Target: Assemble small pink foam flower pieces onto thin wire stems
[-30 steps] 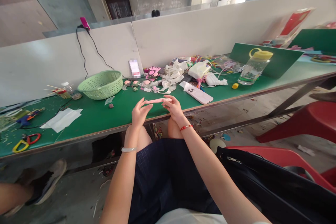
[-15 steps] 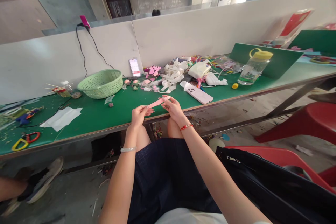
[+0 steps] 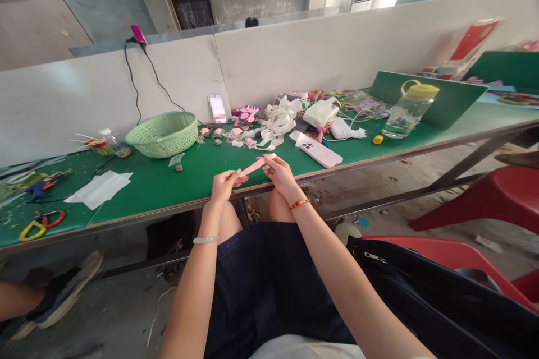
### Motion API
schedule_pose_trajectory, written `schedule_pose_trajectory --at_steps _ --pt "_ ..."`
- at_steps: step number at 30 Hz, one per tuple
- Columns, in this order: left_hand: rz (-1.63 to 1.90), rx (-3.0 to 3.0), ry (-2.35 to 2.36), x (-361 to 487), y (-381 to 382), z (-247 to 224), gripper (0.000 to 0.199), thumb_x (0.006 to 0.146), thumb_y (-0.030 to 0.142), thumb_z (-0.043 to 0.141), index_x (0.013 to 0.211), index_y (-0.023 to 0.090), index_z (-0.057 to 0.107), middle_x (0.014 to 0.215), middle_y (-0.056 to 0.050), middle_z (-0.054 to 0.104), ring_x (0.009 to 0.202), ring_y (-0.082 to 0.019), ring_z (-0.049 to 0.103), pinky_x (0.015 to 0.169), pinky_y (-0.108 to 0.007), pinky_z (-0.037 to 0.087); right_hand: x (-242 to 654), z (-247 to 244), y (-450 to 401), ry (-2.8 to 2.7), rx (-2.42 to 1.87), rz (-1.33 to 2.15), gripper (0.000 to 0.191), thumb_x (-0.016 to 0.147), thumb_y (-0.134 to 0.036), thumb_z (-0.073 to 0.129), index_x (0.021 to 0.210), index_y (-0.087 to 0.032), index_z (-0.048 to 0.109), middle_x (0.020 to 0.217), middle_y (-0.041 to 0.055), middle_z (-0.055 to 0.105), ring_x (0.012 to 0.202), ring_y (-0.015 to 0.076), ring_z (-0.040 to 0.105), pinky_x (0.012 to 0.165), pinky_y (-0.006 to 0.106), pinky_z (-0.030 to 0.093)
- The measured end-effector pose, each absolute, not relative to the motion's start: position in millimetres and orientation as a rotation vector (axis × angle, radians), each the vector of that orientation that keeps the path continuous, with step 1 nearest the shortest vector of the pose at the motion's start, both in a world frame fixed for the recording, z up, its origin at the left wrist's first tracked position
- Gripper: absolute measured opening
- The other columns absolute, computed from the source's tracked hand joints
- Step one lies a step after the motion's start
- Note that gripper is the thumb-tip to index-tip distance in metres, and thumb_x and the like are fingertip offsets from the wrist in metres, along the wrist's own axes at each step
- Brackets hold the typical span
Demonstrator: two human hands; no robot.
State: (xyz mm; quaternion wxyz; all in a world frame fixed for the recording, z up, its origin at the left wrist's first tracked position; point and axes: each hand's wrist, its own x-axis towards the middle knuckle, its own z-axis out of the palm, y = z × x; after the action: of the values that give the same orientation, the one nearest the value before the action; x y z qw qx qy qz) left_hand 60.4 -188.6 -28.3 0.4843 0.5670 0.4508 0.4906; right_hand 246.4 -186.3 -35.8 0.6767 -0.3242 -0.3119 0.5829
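Note:
A narrow pink strip [image 3: 254, 167], perhaps ribbon, is stretched between my two hands at the front edge of the green tabletop [image 3: 189, 185]. My left hand [image 3: 224, 185] pinches its lower left end between thumb and fingers. The upper right end is gripped by my right hand [image 3: 278, 173], where a little of the strip shows above the fingers. Just beyond my hands lie crumpled white strips [image 3: 280, 118] and small pink pieces [image 3: 236, 132]. A pale pink phone [image 3: 321, 150] rests to the right of my right hand.
A green basket [image 3: 164, 137] stands back left, with white paper [image 3: 100, 189] and scissors [image 3: 42, 224] nearer the left. On the right are a water bottle [image 3: 406, 112], a yellow cap [image 3: 378, 139] and a green board [image 3: 455, 98]. A propped phone [image 3: 217, 108] leans against the white partition [image 3: 295, 56].
The strip now slants a little more steeply, with slightly more of it showing above my right fingers. My hands have barely shifted, and the view has moved slightly.

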Motion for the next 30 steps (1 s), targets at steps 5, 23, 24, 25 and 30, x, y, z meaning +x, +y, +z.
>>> schedule_pose_trajectory --at_steps 5,23,24,25,30 --pt "1.138 1.414 1.096 62 -191 -26 0.057 0.072 0.065 0.071 0.092 0.012 0.075 0.088 -0.014 0.078 0.083 -0.028 0.075 0.078 -0.038 0.058 245 -34 -188 -0.768 -0.751 1.292 0.036 0.056 -0.043 0.086 0.077 -0.018 0.069 0.095 0.0054 0.076 0.051 0.0038 0.046 0.052 0.021 0.043" --pt "1.025 1.418 0.984 64 -194 -28 0.051 0.063 0.053 0.084 0.094 0.014 0.075 0.09 -0.012 0.078 0.085 -0.024 0.073 0.084 -0.037 0.055 234 -31 -195 -1.172 -0.842 1.282 0.039 0.056 -0.048 0.087 0.07 -0.016 0.068 0.061 -0.0011 0.064 0.041 0.0032 0.033 0.038 0.021 0.019" --pt "1.029 1.41 0.989 65 -195 -28 0.051 0.062 0.053 0.084 0.094 0.014 0.075 0.089 -0.012 0.078 0.084 -0.024 0.074 0.083 -0.037 0.056 234 -31 -195 -1.17 -0.843 1.28 0.039 0.056 -0.048 0.087 0.07 -0.017 0.067 0.058 -0.0021 0.062 0.04 0.003 0.031 0.038 0.021 0.018" --pt "1.031 1.404 0.994 65 -195 -28 0.052 0.062 0.053 0.084 0.094 0.014 0.075 0.09 -0.012 0.078 0.085 -0.024 0.074 0.083 -0.037 0.056 234 -31 -195 -1.169 -0.843 1.275 0.039 0.057 -0.049 0.086 0.069 -0.017 0.068 0.057 -0.0027 0.06 0.04 0.0031 0.031 0.038 0.021 0.019" --pt "1.013 1.406 0.995 66 -195 -26 0.054 0.056 0.053 0.086 0.091 0.014 0.074 0.091 -0.013 0.078 0.086 -0.026 0.074 0.085 -0.039 0.055 235 -31 -192 -1.126 -0.874 1.235 0.04 0.061 -0.054 0.082 0.066 -0.018 0.068 0.056 -0.0024 0.059 0.039 0.0032 0.028 0.037 0.023 0.018"
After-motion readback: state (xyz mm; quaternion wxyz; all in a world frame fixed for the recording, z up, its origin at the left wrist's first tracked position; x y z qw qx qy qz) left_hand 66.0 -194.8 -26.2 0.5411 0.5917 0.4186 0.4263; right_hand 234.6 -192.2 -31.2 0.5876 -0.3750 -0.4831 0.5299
